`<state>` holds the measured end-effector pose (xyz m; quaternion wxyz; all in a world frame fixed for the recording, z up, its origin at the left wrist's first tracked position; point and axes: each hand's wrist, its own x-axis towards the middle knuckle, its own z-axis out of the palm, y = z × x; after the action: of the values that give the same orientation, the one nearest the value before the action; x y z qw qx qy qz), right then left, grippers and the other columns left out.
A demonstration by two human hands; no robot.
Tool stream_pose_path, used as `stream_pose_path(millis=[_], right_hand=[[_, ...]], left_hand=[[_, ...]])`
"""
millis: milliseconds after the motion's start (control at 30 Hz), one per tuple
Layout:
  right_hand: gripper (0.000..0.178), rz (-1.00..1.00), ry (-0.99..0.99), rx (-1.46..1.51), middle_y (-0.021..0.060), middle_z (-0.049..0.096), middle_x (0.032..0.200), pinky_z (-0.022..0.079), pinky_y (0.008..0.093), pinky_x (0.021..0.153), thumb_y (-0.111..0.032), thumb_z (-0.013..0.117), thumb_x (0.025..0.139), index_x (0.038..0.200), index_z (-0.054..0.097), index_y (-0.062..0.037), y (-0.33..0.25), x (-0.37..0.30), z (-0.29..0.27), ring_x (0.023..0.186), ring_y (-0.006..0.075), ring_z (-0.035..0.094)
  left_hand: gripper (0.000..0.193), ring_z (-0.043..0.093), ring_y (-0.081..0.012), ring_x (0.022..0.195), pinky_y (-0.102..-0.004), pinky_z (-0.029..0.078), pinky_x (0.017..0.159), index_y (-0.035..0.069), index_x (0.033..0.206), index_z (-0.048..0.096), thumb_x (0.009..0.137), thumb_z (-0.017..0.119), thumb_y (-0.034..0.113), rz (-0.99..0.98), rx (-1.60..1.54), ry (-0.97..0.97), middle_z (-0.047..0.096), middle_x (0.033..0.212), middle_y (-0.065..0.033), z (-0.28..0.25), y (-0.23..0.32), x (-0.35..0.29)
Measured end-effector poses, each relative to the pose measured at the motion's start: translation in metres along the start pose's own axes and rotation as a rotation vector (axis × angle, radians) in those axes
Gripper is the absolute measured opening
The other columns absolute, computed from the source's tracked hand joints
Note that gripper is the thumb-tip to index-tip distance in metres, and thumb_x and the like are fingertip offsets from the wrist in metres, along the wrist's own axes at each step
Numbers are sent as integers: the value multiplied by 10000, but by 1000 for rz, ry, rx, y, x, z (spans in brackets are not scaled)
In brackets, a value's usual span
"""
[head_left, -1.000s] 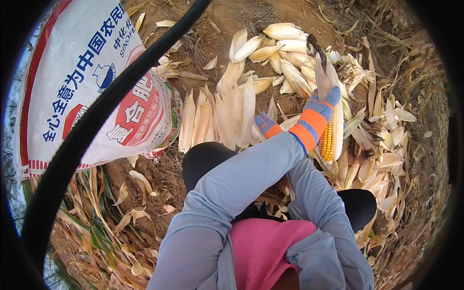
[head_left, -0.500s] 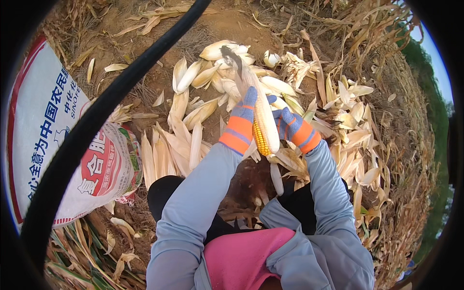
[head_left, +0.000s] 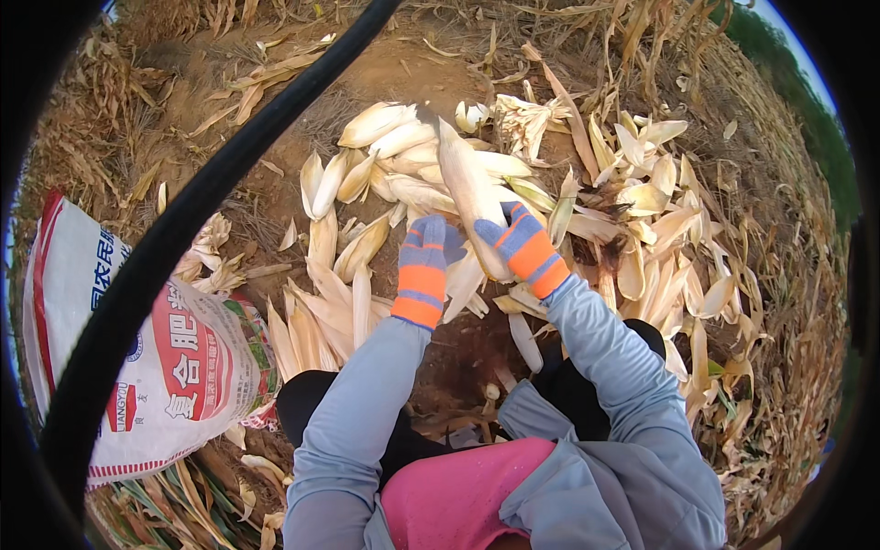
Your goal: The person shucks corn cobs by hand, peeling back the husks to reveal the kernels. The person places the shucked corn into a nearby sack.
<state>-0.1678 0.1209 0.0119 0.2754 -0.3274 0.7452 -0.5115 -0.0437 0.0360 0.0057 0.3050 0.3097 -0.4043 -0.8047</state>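
An ear of corn (head_left: pixel 465 170), long and wrapped in pale dry husk, slants in front of me. My right hand (head_left: pixel 530 247), in a grey-blue glove with orange bands, grips it near its lower end. My left hand (head_left: pixel 424 270), gloved alike, is just left of the ear with its fingers curled. Whatever those fingers hold is hidden. Loose pale husk (head_left: pixel 464 284) hangs beside the left thumb. No yellow kernels show on the ear from this side. Beyond it lies a pile of husk-covered corn (head_left: pixel 399 142).
A white sack (head_left: pixel 197 367) with red and blue print lies at my left. Husks (head_left: pixel 646 243) are heaped at the right, more husks (head_left: pixel 312 321) at the left near my knee. Dry stalks (head_left: pixel 623 37) cover the far ground. A black strap (head_left: pixel 220 174) crosses the view.
The yellow kernels seen at the ear's lower end are now out of sight. My left hand has come away from the ear, down and left; my right hand has shifted slightly left onto it.
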Motion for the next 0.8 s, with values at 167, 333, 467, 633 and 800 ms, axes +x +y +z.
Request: stream_pose_path(millis=[167, 333, 467, 633, 800], right_hand=[[415, -153, 20, 165, 108, 558, 916, 448, 257, 682, -214, 625, 733, 1021, 468, 40, -25, -25, 17, 790, 146, 530], [199, 131, -113, 444, 13, 568, 715, 441, 212, 578, -241, 513, 835, 891, 560, -56, 1, -3, -4, 609, 77, 521], [214, 147, -140, 436, 15, 571, 722, 444, 216, 567, -249, 493, 840, 894, 565, -55, -6, 3, -15, 605, 92, 530], [212, 131, -107, 422, 26, 569, 678, 408, 213, 519, -235, 515, 818, 806, 582, -35, -20, -2, -20, 544, 90, 497], [222, 177, -149, 145, 22, 552, 645, 391, 217, 505, -257, 569, 772, 786, 588, -37, -22, -5, -19, 544, 82, 480]], left_hand=[[410, 549, -202, 869, -316, 463, 745, 22, 1117, 434, 859, 431, 340, 24, -82, -48, 549, 979, -111, 6, -23, 2], [426, 501, -236, 951, -355, 422, 822, 100, 1161, 438, 850, 413, 391, -281, -391, -127, 495, 1117, -88, 10, -1, 5], [442, 499, -263, 957, -406, 429, 815, 131, 1169, 436, 849, 382, 431, -412, -415, -150, 497, 1123, -87, 6, -3, 8], [502, 532, -260, 912, -377, 458, 774, 106, 1155, 444, 848, 320, 484, -415, -413, -109, 530, 1069, -100, -1, -17, 12], [560, 495, -257, 1000, -354, 416, 852, 92, 1209, 392, 850, 285, 510, -435, -455, -135, 488, 1144, -100, -10, -25, 14]])
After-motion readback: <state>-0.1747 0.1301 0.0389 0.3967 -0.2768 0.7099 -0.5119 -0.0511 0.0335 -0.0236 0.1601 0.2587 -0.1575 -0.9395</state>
